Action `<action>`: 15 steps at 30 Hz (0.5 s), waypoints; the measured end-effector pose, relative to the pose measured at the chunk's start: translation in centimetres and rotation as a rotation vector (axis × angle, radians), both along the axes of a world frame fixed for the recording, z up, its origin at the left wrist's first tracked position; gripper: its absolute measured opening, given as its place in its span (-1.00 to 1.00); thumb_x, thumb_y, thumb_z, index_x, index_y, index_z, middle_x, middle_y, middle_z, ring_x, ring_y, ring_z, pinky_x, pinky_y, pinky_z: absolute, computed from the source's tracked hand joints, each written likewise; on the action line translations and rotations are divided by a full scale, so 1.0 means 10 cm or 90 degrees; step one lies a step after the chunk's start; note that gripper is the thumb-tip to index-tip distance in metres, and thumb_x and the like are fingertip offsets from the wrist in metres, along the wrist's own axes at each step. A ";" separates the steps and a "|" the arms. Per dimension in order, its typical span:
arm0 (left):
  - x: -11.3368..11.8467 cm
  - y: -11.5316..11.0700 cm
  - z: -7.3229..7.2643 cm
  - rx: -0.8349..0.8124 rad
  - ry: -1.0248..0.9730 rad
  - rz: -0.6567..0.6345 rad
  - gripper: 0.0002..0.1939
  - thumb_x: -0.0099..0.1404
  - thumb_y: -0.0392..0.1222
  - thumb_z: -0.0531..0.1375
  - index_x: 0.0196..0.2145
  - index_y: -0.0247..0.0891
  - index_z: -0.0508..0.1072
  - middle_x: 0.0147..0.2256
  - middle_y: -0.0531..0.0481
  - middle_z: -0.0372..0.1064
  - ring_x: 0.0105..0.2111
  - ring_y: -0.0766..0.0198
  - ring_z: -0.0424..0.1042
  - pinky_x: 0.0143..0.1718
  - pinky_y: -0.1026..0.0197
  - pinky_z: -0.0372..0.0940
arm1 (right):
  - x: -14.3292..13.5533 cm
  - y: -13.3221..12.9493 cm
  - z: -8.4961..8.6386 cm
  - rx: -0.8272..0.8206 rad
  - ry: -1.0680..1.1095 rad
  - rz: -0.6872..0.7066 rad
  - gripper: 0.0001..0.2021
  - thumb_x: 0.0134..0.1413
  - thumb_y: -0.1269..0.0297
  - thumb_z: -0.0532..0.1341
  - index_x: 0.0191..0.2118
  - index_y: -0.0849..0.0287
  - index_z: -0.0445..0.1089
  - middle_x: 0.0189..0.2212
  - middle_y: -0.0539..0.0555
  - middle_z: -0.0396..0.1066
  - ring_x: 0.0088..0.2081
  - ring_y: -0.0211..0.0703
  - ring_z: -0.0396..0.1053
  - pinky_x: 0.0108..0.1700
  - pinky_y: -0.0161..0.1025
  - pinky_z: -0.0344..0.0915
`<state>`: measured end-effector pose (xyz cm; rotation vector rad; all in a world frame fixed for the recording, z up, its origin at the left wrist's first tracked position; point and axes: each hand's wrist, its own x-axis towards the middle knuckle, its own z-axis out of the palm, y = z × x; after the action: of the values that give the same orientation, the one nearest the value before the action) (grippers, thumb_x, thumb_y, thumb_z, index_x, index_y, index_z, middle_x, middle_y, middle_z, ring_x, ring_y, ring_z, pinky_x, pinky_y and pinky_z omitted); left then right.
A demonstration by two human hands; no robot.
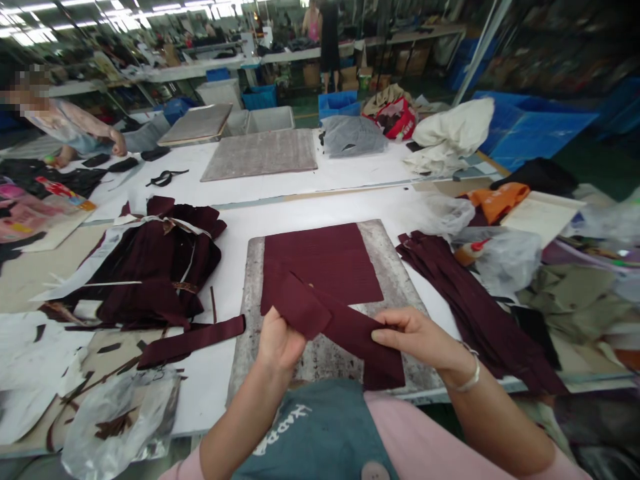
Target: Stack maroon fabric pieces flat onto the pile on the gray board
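Note:
My left hand (283, 339) is closed on one end of a maroon fabric strip (345, 325), which is folded over on itself. Thumb and fingers of my right hand (411, 333) pinch the same strip farther right, where its end hangs down. Beneath and beyond the strip, maroon fabric pieces (325, 257) lie flat on a worn grey board (395, 267). To the left is a tied bundle of maroon fabric (175, 253), with a short folded maroon strip (200, 340) in front of it. Long maroon strips (465, 300) lie in a pile to the right.
A clear plastic bag (120, 413) lies at the front left. At the right are a small bottle (471, 252), plastic bags and orange cloth (497, 201). Grey boards (265, 152) and a filled grey bag (353, 135) lie across the table. Another person (80, 130) is at the far left.

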<state>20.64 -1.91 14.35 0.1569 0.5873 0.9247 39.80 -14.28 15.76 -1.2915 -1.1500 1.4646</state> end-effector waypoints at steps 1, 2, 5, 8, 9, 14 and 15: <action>-0.03 0.02 0.02 -0.014 0.015 0.036 -0.73 0.27 -0.32 0.00 -0.25 -0.32 0.49 -0.28 -0.08 0.52 -0.26 0.24 0.49 -0.16 0.18 0.38 | 0.03 -0.01 0.03 -0.001 -0.019 -0.010 -0.79 0.03 0.17 0.26 -0.32 0.23 0.47 -0.41 0.00 0.43 -0.40 -0.27 0.32 -0.35 -0.36 0.25; -0.05 0.05 0.03 -0.026 0.033 0.068 -0.73 0.27 -0.35 -0.01 -0.26 -0.31 0.49 -0.31 -0.05 0.52 -0.30 0.26 0.49 -0.20 0.20 0.40 | 0.05 -0.02 0.05 -0.004 -0.035 -0.024 -0.79 0.02 0.16 0.26 -0.35 0.23 0.47 -0.45 -0.02 0.41 -0.43 -0.30 0.30 -0.39 -0.38 0.22; -0.12 0.10 0.05 -0.048 0.081 0.124 -0.73 0.25 -0.42 -0.02 -0.30 -0.30 0.48 -0.40 0.02 0.51 -0.38 0.30 0.50 -0.30 0.25 0.42 | 0.06 -0.05 0.11 -0.021 -0.050 -0.072 -0.76 0.02 0.14 0.27 -0.40 0.25 0.44 -0.51 -0.04 0.36 -0.49 -0.36 0.24 -0.46 -0.41 0.16; -0.16 0.13 0.05 -0.052 0.111 0.142 -0.73 0.25 -0.44 -0.01 -0.33 -0.28 0.47 -0.41 0.04 0.51 -0.40 0.33 0.49 -0.36 0.32 0.42 | 0.03 -0.06 0.15 -0.043 -0.028 -0.089 -0.74 0.02 0.12 0.26 -0.41 0.27 0.43 -0.52 -0.02 0.37 -0.50 -0.36 0.24 -0.46 -0.41 0.17; -0.17 0.13 0.05 -0.050 0.117 0.146 -0.73 0.25 -0.44 -0.01 -0.35 -0.26 0.47 -0.40 0.05 0.51 -0.41 0.34 0.49 -0.38 0.34 0.41 | 0.01 -0.06 0.16 -0.051 -0.016 -0.088 -0.74 0.02 0.12 0.26 -0.41 0.27 0.43 -0.51 -0.01 0.38 -0.50 -0.35 0.26 -0.46 -0.40 0.18; -0.23 0.14 0.02 -0.055 0.142 0.166 -0.73 0.24 -0.46 0.03 -0.46 -0.19 0.44 -0.54 0.14 0.46 -0.57 0.42 0.42 -0.52 0.42 0.35 | 0.01 -0.06 0.19 -0.066 0.015 -0.068 -0.75 0.01 0.15 0.27 -0.29 0.26 0.48 -0.42 0.04 0.46 -0.42 -0.27 0.36 -0.38 -0.35 0.29; -0.24 0.14 0.01 -0.046 0.156 0.159 -0.75 0.24 -0.45 0.06 -0.46 -0.19 0.43 -0.57 0.16 0.43 -0.61 0.44 0.40 -0.54 0.43 0.34 | 0.02 -0.06 0.19 -0.065 0.014 -0.068 -0.75 0.01 0.16 0.27 -0.25 0.25 0.49 -0.40 0.05 0.47 -0.39 -0.24 0.38 -0.35 -0.33 0.31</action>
<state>18.28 -0.49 14.43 0.1344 0.8809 1.1329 40.03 -14.90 17.70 -1.3819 -0.9876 1.4701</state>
